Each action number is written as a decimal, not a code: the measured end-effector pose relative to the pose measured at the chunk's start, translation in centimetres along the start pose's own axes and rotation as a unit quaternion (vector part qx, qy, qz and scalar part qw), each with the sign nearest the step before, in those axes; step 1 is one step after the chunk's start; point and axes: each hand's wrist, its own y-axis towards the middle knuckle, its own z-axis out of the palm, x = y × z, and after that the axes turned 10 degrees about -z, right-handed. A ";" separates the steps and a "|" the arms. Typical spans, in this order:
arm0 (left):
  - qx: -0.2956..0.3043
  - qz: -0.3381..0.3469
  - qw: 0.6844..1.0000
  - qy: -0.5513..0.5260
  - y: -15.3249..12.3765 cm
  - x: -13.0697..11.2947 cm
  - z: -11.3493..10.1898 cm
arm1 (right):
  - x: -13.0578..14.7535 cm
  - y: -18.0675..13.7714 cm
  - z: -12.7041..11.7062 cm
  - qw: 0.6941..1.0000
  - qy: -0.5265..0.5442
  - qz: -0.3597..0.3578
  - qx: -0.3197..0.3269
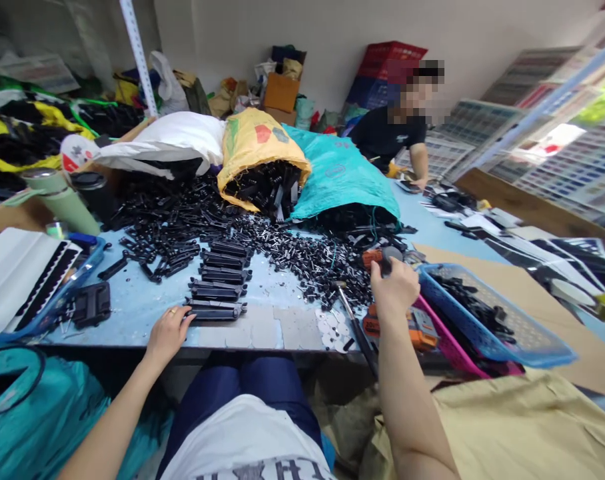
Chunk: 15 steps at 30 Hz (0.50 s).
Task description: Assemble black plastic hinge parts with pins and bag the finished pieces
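Note:
My left hand point(168, 331), with a ring on one finger, is at the left end of the nearest long black plastic part point(216, 311). Its thumb and fingertips close on that end. Several similar parts lie in a row behind it. At the right, my right hand point(396, 288) is closed on an orange and black cordless drill point(419, 331); the hand and forearm hide part of the drill. Beside it lies a hammer point(355, 327) with a dark handle. Small pins or screws point(327, 263) are heaped beyond the hands.
White, yellow point(262, 137) and teal point(342, 173) sacks spill black parts onto the blue table. A blue basket point(527, 340) stands right, another tray point(90, 273) left. A green bottle point(67, 200) is at back left. A person point(390, 140) sits across the table.

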 end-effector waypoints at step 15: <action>-0.070 -0.034 0.997 -0.031 3.6 -7.2 1.3 | 32.1 -1.9 11.0 0.865 0.206 -0.380 0.255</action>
